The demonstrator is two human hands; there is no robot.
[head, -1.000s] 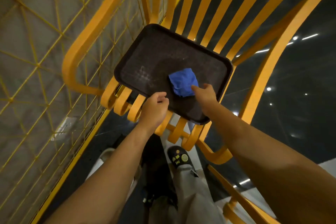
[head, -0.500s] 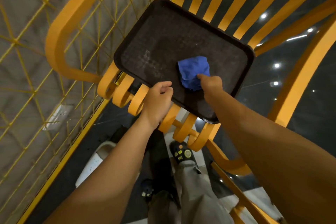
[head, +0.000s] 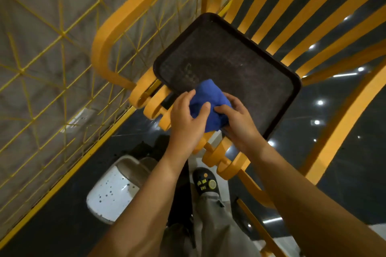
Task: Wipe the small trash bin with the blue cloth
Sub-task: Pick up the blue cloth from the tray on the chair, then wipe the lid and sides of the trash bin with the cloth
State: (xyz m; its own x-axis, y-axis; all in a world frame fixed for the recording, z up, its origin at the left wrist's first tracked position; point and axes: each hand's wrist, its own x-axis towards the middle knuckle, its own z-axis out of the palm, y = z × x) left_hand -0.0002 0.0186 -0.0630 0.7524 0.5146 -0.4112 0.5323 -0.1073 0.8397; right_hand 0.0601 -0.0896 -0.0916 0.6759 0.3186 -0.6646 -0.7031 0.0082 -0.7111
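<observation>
The yellow wire grid [head: 52,48] covers the left side of the view, in front of a grey wall. The yellow slatted bench [head: 277,6] runs from the top centre to the right, and its curled front edge sits just below the hands. A dark rectangular tray [head: 240,62] lies flat on the bench slats, with one corner pointing toward the grid. The small trash bin [head: 110,194] stands on the dark floor [head: 62,225] at lower left. It is below the front edge of the bench and well apart from the cloth. The bin is white with dark specks, has a grey upper part, and is partly hidden by the left forearm. The left hand [head: 186,123] grasps the near left side of the blue cloth [head: 211,102], with the thumb laid across the fabric. The right hand [head: 240,125] grasps the right side, with the fingers curled round it and the thumb pressed on it. The cloth is bunched between both hands over the near edge of the tray. Whether the cloth touches the tray cannot be determined. A black shoe [head: 205,181] with yellow markings is visible between the forearms.
</observation>
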